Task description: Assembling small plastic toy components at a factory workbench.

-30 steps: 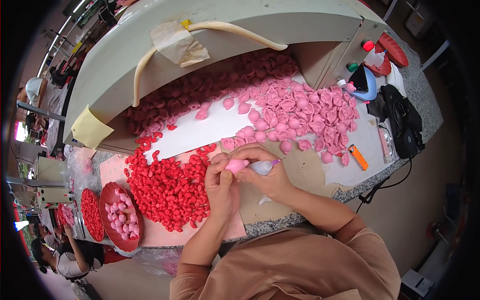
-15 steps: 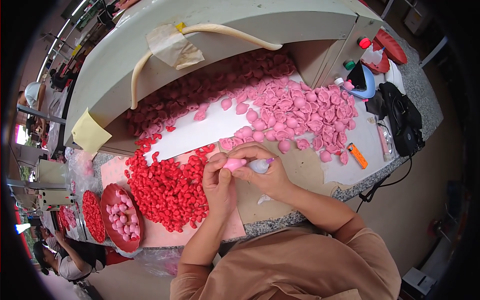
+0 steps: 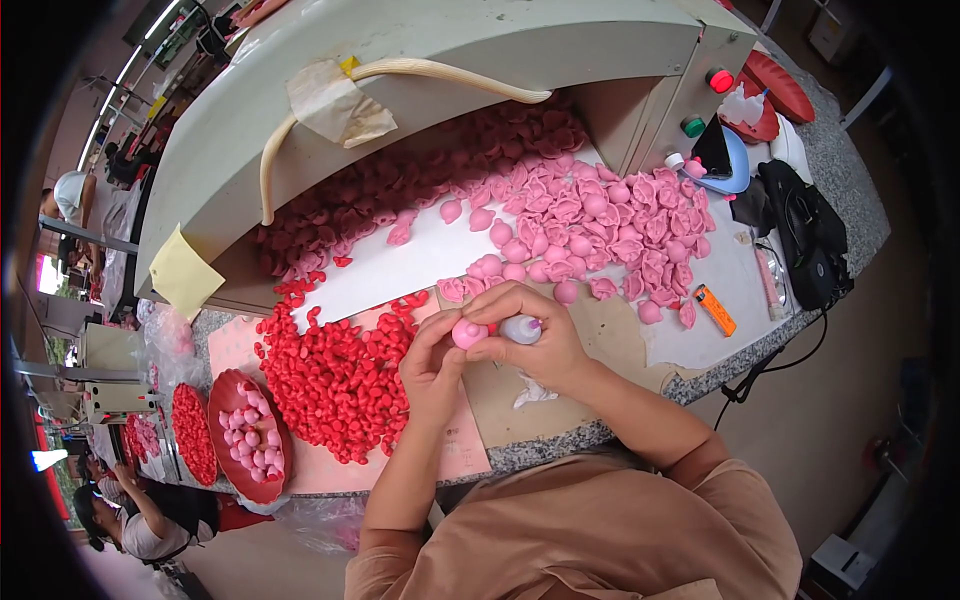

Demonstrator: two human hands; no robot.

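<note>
Between my two hands is a small pink rounded piece (image 3: pixel 467 335), its round end turned up. My left hand (image 3: pixel 428 368) pinches it from the left, fingers curled around it. My right hand (image 3: pixel 552 352) touches the piece with thumb and fingertips, and also keeps a small translucent squeeze bottle (image 3: pixel 520 329) with a purple tip in its grip. A bit of red shows beside the pink piece; the fingers partly hide it. Left of my left hand lies a large heap of small red pieces (image 3: pixel 335 385). Beyond my hands spread many pink cupped and ball-shaped pieces (image 3: pixel 630 235).
A grey machine (image 3: pixel 480 50) with a wide opening arches over the pink pieces. At left stands a red oval tray (image 3: pixel 216 440) holding pink balls. An orange lighter (image 3: pixel 715 310), a black bag (image 3: pixel 808 240) and a blue container (image 3: pixel 738 165) sit at right. Crumpled tissue (image 3: pixel 535 392) lies near my right wrist.
The pink piece has turned from lying sideways to showing its round end. A bit of red now shows beside it. Both hands stay in nearly the same place.
</note>
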